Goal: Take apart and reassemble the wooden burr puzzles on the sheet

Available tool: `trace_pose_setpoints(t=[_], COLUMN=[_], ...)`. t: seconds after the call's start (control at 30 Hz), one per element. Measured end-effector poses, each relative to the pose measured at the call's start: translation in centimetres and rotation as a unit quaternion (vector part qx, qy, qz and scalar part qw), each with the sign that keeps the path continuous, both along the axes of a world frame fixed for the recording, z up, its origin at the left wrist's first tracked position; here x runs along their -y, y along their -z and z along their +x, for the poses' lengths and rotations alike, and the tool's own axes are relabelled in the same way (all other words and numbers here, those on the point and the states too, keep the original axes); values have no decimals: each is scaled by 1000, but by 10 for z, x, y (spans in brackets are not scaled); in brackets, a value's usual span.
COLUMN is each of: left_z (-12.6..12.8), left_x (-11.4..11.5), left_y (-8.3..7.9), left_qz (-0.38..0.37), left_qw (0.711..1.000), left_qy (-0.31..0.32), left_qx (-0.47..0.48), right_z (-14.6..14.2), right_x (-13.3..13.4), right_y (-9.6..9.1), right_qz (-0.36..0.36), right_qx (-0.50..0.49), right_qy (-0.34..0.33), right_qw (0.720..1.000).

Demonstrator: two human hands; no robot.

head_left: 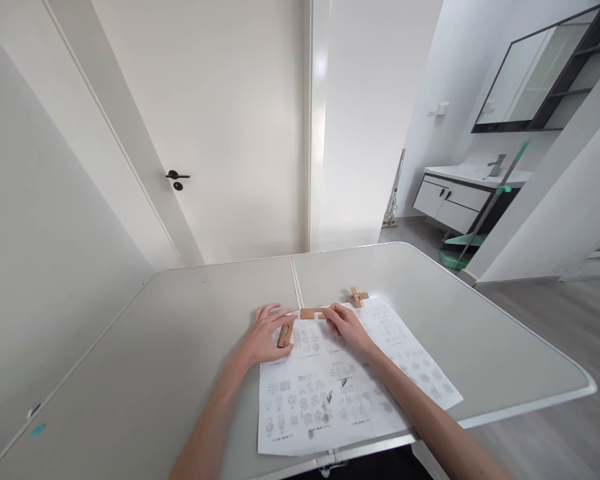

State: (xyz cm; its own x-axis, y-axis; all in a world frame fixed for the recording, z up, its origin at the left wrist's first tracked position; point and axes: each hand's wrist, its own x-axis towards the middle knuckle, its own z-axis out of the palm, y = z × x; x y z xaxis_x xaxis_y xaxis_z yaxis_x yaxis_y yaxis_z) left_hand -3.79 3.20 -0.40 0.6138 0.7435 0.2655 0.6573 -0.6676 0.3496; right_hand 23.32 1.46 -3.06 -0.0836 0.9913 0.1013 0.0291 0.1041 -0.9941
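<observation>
both forearms reach forward over the paper sheet (340, 400) on the grey surface (180, 347). left hand (266, 335) pinches a wooden piece (285, 332); right hand (347, 325) grips a notched wooden bar (313, 313) lying flat.

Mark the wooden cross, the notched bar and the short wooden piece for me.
wooden cross (359, 296): head view, where its arms meet.
notched bar (311, 313): head view, its bare left half.
short wooden piece (285, 333): head view, its middle.
</observation>
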Motion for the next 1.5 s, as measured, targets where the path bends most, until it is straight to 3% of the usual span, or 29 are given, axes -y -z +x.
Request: trace_pose_setpoints(t=[0.33,0.5,0.77,1.0,1.2,1.33,1.4,1.5], left_z=[-23,-27,-26,-22,-23,-20,-16,-6], left_x=[-11,-13,-20,-20,-22,-21,-19,-12], left_y=[8,10,13,13,17,16,13,7], left_qz=[-35,-65,-52,-22,8,35,50,65], left_qw=[997,991,982,983,982,977,974,970], left_qy=[-48,-85,-134,-135,-140,-159,-167,-168], left_qx=[52,85,125,119,124,138,147,162], right_z=[1,-12,-48,-80,-98,-79,-55,-9], right_x=[4,-5,-21,-18,-8,-7,-7,-6], right_y=[-19,-30,-26,-23,-23,-26,-26,-21], right_qz=[-18,-35,-26,6,51,73,88,127], right_qx=[61,117,316,487,553,556,548,495], right_qy=[-190,-225,-125,-49,-33,-15,2,79], right_qw=[980,967,940,872,831,828,832,856])
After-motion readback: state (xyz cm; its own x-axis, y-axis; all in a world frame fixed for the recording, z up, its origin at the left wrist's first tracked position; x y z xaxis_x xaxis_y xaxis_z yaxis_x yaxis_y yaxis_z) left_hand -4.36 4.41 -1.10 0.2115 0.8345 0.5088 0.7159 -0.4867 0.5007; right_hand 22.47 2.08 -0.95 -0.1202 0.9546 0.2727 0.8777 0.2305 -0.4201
